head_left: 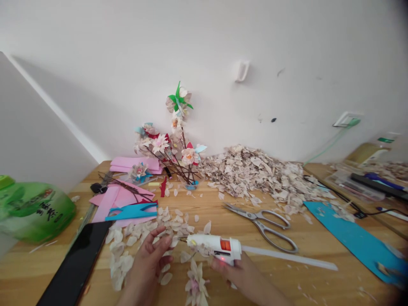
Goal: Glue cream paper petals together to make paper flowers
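Observation:
In my right hand [237, 272] is a white hot glue gun [213, 246], its red light lit and a long clear glue stick [290, 257] coming out of the back. The nozzle points left at the fingertips of my left hand [153, 253], which pinch a small pale petal [174, 241]. Whether the nozzle touches the petal I cannot tell. Below the gun lies a handmade flower [196, 284] with pale pointed petals and a pinkish centre. Loose pale petals [137, 229] are spread around and behind my left hand.
Metal scissors [264, 225] lie right of centre, before a heap of dry petals [255, 174]. Finished flowers on stems [172, 148] stand against the wall. A black phone [76, 263] and a green bottle [35, 210] are at left, a blue sheet [353, 242] at right.

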The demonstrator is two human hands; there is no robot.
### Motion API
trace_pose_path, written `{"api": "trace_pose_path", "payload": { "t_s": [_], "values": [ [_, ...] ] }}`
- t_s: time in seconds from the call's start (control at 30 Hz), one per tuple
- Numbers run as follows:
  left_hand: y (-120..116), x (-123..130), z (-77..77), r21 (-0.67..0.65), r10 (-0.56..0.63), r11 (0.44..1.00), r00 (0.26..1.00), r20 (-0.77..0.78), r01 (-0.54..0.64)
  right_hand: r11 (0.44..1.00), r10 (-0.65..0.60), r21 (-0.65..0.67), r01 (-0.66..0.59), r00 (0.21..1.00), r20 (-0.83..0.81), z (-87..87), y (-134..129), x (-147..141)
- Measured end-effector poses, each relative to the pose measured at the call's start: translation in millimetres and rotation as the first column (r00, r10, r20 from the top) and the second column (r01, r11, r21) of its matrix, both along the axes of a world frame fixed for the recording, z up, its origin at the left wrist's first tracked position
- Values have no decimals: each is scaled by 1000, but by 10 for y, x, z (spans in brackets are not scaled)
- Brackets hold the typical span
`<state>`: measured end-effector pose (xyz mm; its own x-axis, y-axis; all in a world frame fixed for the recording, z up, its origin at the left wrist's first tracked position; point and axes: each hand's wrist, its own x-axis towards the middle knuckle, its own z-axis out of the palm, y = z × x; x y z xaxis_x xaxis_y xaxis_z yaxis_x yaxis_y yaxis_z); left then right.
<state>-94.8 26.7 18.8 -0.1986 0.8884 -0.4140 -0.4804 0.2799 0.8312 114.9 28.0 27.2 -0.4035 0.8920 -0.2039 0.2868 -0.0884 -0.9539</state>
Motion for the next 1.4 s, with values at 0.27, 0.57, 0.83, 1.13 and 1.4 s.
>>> {"api": "trace_pose_path", "payload": {
  "t_s": [0.27,0.57,0.83,1.13,1.4],
  "values": [
    [-1,16,56,-12,-1,1000,1000,21,1,1000,0,-18,0,1000,25,-22,-8,9],
    [8,17,41,-12,-5,1000,999,41,6,1000,9,-28,-8,1000,24,3,-6,19],
    [4,22,49,-16,-6,1000,1000,27,6,1000,-13,-22,13,999,30,15,-24,20],
    [-5,14,22,5,2,1000,997,75,-3,1000,7,8,-7,1000,15,59,7,31],
    [-8,-6,8,27,32,999,990,135,-36,980,-151,152,131,979,133,-57,311,437]
  ]
}}
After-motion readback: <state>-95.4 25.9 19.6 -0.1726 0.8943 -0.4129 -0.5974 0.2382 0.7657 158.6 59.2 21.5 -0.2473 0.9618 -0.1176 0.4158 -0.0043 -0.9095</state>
